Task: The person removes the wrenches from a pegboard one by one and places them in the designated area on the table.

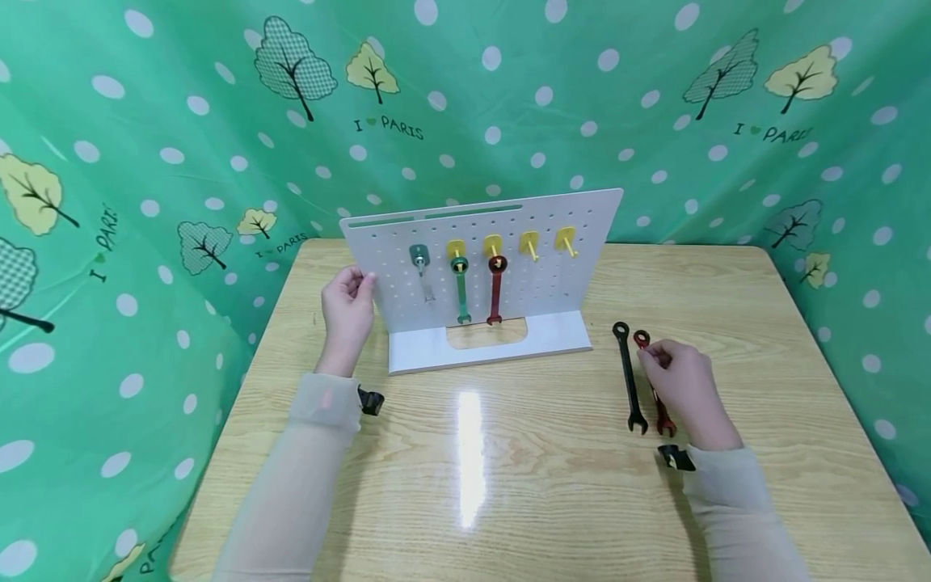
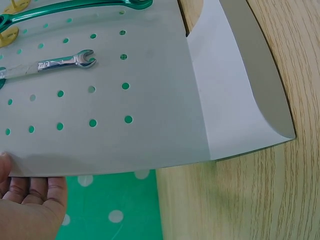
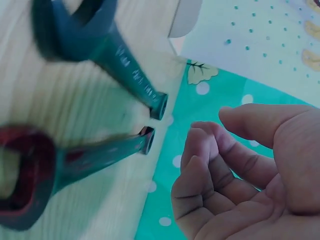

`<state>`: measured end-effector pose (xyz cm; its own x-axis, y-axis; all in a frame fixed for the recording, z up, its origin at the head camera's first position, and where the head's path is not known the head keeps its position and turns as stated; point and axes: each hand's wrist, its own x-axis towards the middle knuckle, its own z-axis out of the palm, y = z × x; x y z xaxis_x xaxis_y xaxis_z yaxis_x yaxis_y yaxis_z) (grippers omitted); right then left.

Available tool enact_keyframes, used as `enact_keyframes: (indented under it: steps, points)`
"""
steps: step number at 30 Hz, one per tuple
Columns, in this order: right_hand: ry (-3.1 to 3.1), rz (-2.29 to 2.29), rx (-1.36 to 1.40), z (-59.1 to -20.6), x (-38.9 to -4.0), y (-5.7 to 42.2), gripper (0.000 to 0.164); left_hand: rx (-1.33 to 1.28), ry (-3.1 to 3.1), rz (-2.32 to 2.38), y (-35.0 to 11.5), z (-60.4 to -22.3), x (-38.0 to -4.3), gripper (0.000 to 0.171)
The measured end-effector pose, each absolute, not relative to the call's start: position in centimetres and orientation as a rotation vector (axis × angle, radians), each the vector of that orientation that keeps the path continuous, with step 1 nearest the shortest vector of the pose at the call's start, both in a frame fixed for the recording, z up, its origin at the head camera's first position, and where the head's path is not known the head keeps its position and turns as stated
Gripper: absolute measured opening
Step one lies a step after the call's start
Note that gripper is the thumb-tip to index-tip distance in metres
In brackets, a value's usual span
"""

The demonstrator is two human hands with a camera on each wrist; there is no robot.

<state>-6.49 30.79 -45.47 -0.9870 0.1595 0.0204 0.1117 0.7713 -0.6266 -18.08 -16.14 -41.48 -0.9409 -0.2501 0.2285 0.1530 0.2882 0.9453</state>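
My left hand (image 1: 347, 311) grips the left edge of a white pegboard stand (image 1: 396, 299), thumb on the front and fingers behind. On its hooks hang a small silver wrench (image 2: 62, 62), a green wrench (image 1: 462, 293) and a dark red wrench (image 1: 496, 293). My right hand (image 1: 680, 376) is over a red wrench (image 1: 665, 422) lying on the table, covering its middle in the head view. In the right wrist view, that hand's fingers are bent, with a gap between thumb and forefinger and nothing held. A black wrench (image 1: 629, 376) lies just left of the red one.
Two yellow hooks (image 1: 529, 242) on the board's right side hold nothing. The stand's base (image 1: 418, 349) has a cut-out opening and rests near the back of the wooden table (image 1: 553, 477). A green patterned cloth (image 1: 509, 105) surrounds the table's back and sides.
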Motion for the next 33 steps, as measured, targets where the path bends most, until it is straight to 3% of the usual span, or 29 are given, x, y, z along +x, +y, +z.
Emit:
enact_keyframes:
  steps: [16,33]
  points:
    - [-2.768,1.341,-0.085,-43.5,-6.6,28.1,0.032,0.082,-2.235,-1.677,-16.1,-41.5,-18.2,0.018]
    - [-2.714,1.508,0.001,-43.3,-7.6,25.2,0.026,0.087,-2.252,-1.671,-16.2,-41.5,-18.1,0.019]
